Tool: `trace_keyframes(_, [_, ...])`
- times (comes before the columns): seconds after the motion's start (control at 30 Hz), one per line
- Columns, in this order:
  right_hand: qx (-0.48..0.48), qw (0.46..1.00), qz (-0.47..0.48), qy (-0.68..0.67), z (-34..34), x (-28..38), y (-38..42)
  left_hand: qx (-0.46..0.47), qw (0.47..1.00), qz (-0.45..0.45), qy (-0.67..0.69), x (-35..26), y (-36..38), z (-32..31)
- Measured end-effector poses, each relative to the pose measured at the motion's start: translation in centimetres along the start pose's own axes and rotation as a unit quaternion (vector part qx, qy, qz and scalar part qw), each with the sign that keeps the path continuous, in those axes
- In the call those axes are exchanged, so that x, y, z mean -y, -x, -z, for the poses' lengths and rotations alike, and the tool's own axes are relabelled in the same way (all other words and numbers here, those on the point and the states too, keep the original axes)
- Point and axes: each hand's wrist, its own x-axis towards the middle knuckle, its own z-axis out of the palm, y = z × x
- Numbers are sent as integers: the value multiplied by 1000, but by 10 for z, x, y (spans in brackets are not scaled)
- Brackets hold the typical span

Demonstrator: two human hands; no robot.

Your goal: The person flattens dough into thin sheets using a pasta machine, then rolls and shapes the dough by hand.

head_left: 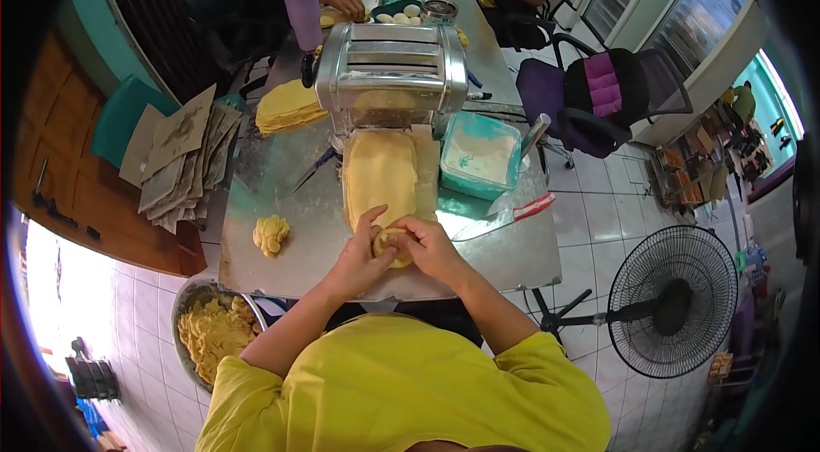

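Note:
Both my left hand (362,260) and my right hand (429,249) are closed around a small piece of yellow dough (392,249) at the table's near side. My fingers partly cover it. Just beyond them lies a stack of flat yellow dough sheets (381,174) on brown cardboard. The sheets reach up to a silver dough sheeter (389,72) with rollers. To the left, a loose lump of dough (271,235) rests on the metal tabletop (256,187).
A turquoise tub of flour (482,151), a red-handled knife (531,208) and scissors (316,167) lie around the sheeter. More dough sheets (291,105) sit left. A bowl of dough (213,328) stands below the table's left corner; a fan (672,302) stands right. People work at the far end.

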Motion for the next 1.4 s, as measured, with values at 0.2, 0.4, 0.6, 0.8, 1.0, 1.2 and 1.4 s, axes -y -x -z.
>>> trace_keyframes(0.2, [-117,990,-12,-84,10,-2,1,-7,984,96,147,25,-12,-10])
trace_keyframes(0.4, [-46,993,71,77,32,8,6,8,996,85,-31,5,-17,-14])
trace_keyframes(0.6, [-233,971,47,37,106,9,-22,-21,998,19,57,-16,-29,-21])
trace_keyframes(0.8, [16,821,-129,556,173,-43,-76,-57,997,-1,45,-4,-34,-1])
trace_keyframes(1.0, [70,856,-98,503,188,-44,-93,-70,996,-58,-15,-21,-49,23])
trace_keyframes(1.2, [-196,951,52,233,210,60,-85,-136,937,-285,-149,-63,-96,60])
trace_keyframes(1.4, [-198,917,246,243,140,103,-176,-225,869,-361,-252,-98,-196,92])
